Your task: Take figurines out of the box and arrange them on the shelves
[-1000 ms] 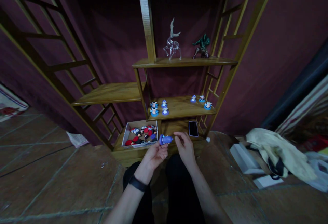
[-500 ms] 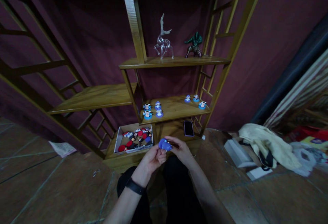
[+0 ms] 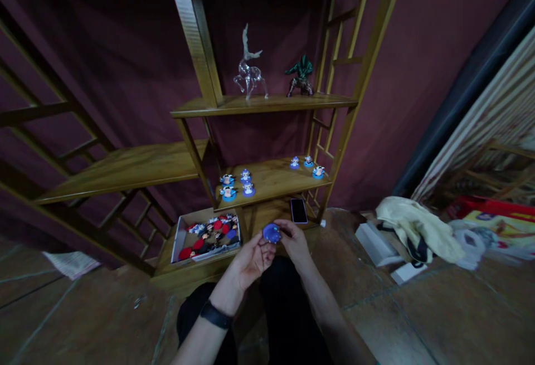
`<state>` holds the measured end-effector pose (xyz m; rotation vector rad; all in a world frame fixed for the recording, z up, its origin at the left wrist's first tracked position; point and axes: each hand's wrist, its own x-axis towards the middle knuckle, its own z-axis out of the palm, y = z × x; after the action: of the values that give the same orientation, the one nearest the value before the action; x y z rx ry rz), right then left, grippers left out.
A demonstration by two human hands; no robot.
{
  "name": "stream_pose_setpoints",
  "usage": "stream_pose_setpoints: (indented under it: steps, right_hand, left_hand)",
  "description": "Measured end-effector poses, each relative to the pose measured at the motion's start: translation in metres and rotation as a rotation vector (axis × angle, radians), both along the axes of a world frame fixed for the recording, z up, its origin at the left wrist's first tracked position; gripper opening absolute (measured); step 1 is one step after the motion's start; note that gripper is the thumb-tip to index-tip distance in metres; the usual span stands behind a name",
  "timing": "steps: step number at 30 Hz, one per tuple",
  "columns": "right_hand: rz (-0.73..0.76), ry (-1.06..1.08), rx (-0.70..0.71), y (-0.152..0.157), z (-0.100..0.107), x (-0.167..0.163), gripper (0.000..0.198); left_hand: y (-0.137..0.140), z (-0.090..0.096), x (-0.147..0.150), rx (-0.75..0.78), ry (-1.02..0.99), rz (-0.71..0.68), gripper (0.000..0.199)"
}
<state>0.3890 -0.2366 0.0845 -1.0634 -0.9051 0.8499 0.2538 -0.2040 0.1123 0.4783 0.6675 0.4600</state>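
Pinching a small blue figurine (image 3: 271,233) between both hands, the left hand (image 3: 251,259) cups it from below while the right hand (image 3: 296,242) closes its grip on the far side, low in front of the shelf. Held only at fingertips, it could slip and drop onto the tiled floor (image 3: 104,320) if either grip loosens. Just left of the grip sits an open box of figurines (image 3: 207,235); just beyond it lies a phone (image 3: 298,210). Above, more blue figurines (image 3: 238,184) crowd the middle shelf (image 3: 276,178), a tight spot for a careless knock.
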Motion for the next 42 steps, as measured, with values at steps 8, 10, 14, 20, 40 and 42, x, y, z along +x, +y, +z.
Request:
stream_pose_setpoints:
  steps: [8,10,14,20,40,42]
  right_hand:
    - [-0.039,0.254,-0.088,-0.003,0.009,-0.001,0.025]
    - [-0.039,0.304,-0.099,-0.003,0.010,-0.002,0.025]
    - [-0.001,0.349,-0.112,-0.006,0.013,-0.002,0.027]
    - [0.076,0.279,-0.100,-0.013,0.018,0.001,0.030]
    - [-0.209,-0.328,0.036,-0.003,0.013,0.020,0.036]
    - [-0.242,-0.355,0.032,-0.003,0.017,0.021,0.035]
  left_hand:
    - [0.002,0.001,0.009,0.364,0.208,0.189,0.022]
    - [0.002,0.001,0.012,0.427,0.222,0.200,0.024]
    - [0.006,0.000,0.017,0.436,0.201,0.267,0.026]
    - [0.011,0.001,0.021,0.359,0.165,0.292,0.022]
    - [0.015,-0.002,0.044,0.488,0.167,0.344,0.034]
    - [0.015,-0.003,0.047,0.515,0.174,0.342,0.038]
